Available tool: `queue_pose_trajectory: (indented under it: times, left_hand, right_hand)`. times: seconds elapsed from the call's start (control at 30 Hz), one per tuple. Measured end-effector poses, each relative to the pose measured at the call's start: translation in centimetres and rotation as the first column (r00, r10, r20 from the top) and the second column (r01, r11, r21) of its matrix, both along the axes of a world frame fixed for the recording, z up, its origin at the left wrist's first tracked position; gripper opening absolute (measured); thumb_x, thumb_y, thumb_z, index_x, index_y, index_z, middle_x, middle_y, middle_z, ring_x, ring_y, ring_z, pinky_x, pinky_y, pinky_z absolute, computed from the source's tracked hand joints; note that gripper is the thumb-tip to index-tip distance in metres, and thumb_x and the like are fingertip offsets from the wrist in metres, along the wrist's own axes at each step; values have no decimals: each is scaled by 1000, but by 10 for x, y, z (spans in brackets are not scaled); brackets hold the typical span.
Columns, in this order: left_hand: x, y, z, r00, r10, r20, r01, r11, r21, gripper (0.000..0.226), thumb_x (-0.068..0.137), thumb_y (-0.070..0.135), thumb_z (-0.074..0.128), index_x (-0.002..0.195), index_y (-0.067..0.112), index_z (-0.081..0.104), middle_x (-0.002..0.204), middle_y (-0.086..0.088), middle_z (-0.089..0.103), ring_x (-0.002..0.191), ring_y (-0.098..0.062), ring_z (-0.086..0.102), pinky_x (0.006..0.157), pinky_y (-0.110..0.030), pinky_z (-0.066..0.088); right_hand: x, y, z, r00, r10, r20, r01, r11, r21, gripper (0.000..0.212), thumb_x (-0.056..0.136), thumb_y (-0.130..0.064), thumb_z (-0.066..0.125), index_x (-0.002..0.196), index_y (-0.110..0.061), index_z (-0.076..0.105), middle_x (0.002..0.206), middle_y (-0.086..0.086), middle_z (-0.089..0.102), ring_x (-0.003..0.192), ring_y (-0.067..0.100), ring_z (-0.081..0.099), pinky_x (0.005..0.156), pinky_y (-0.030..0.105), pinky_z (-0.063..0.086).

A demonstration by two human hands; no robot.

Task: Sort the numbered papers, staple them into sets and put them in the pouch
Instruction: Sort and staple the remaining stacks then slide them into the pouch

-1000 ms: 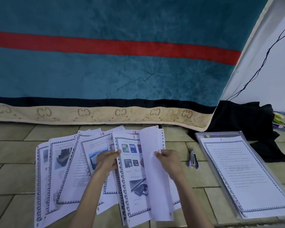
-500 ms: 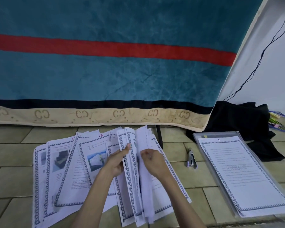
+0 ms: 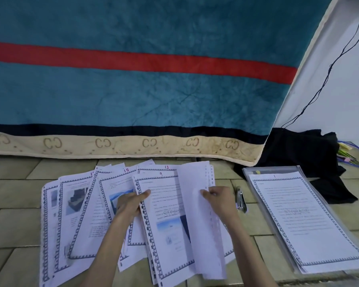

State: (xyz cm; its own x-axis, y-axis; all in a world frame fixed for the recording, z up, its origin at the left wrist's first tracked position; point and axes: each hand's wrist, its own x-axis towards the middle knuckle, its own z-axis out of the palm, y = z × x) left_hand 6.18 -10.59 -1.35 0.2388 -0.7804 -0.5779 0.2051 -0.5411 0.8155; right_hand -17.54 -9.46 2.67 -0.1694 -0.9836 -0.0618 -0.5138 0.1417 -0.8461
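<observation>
Numbered papers (image 3: 79,216) with patterned borders lie fanned on the tiled floor; red numbers 15, 12 and 9 show on top corners. My left hand (image 3: 131,201) presses its thumb on the left edge of page 9 (image 3: 166,204). My right hand (image 3: 220,198) pinches several sheets (image 3: 197,220) lifted on edge, their blank backs toward me. A clear pouch (image 3: 249,170) lies to the right with page 1 (image 3: 298,216) on top. A silver stapler (image 3: 241,200) lies on the floor between the papers and the pouch.
A teal blanket (image 3: 133,90) with a red stripe and beige hem hangs just behind the papers. Black cloth (image 3: 303,152) is heaped behind the pouch, with coloured items (image 3: 346,154) beside it. A black cable (image 3: 327,75) runs down the white wall.
The sheets held together on edge have been spread apart: my right hand moved right with several sheets, uncovering page 9, and my left hand now rests on that page's left edge.
</observation>
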Motion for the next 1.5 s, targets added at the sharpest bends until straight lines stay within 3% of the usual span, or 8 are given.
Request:
queue_pose_trajectory:
  times: [0.23, 0.4, 0.57, 0.77, 1.03, 1.17, 1.3, 1.5]
  left_hand:
    - [-28, 6, 20, 905, -95, 415, 155, 981, -113, 41, 82, 48, 64, 62, 13, 59, 60, -3, 64, 59, -15, 62, 64, -29, 52]
    - [-47, 23, 21, 814, -377, 442, 461, 882, -96, 46, 95, 51, 37, 124, 24, 60, 142, 0, 45, 137, -17, 35, 109, -35, 29]
    - [-41, 36, -4, 847, -134, 514, 169, 985, -21, 47, 100, 33, 30, 141, 12, 37, 154, -11, 27, 142, -29, 23, 114, -40, 22]
    - [-27, 19, -3, 992, 25, 123, -33, 997, 66, 94, 72, 80, 34, 131, 9, 49, 137, -17, 50, 120, -34, 51, 103, -47, 42]
    - [-48, 28, -1, 922, -76, 379, 146, 976, -159, 51, 86, 2, 60, 135, 8, 45, 134, -11, 54, 123, -28, 51, 102, -34, 42]
    - [-25, 39, 52, 968, -56, 246, 157, 897, -413, 35, 87, 5, 61, 120, 14, 55, 109, -1, 65, 106, -20, 60, 92, -34, 48]
    - [-23, 43, 102, 984, 63, 164, 59, 758, -649, 27, 82, 9, 67, 108, 16, 62, 98, 9, 69, 90, -4, 67, 78, -25, 54]
    - [-23, 37, 110, 945, 185, 270, 70, 690, -720, 29, 77, 15, 74, 103, 16, 61, 94, 11, 65, 81, 7, 64, 67, -5, 50]
  right_hand:
    - [-2, -4, -7, 996, 12, 91, -6, 998, -68, 36, 83, -4, 66, 56, -8, 43, 51, -4, 32, 37, 6, 29, 39, 14, 20]
    - [8, -7, -26, 988, 37, 153, -33, 999, -30, 38, 87, -6, 61, 124, -12, 57, 101, -2, 63, 85, 10, 56, 75, 18, 49]
    - [15, -5, -25, 972, -12, 234, 8, 1000, 18, 57, 91, -9, 57, 142, -19, 35, 102, 8, 61, 80, 12, 52, 56, 5, 41]
    - [49, 20, -33, 899, 308, 311, -396, 873, 283, 91, 74, -83, 10, 142, -28, 37, 140, 1, 51, 131, 16, 43, 112, 38, 29]
    - [26, 15, -30, 942, 325, 88, -335, 932, 142, 53, 87, -36, 63, 133, -14, 50, 137, 5, 52, 130, 20, 46, 86, 3, 36]
    - [-17, 5, 2, 972, 137, 189, -122, 989, -88, 91, 59, -41, 85, 137, -21, 42, 133, -6, 53, 120, 13, 52, 99, 33, 45]
    - [-21, 4, 54, 870, 280, 406, -234, 959, -161, 25, 74, -12, 77, 95, -21, 70, 98, -6, 75, 91, 9, 71, 68, 16, 54]
    - [-11, 5, 61, 885, 291, 364, -172, 930, -325, 32, 71, -9, 80, 93, -28, 68, 101, -9, 72, 94, 7, 69, 77, 21, 55]
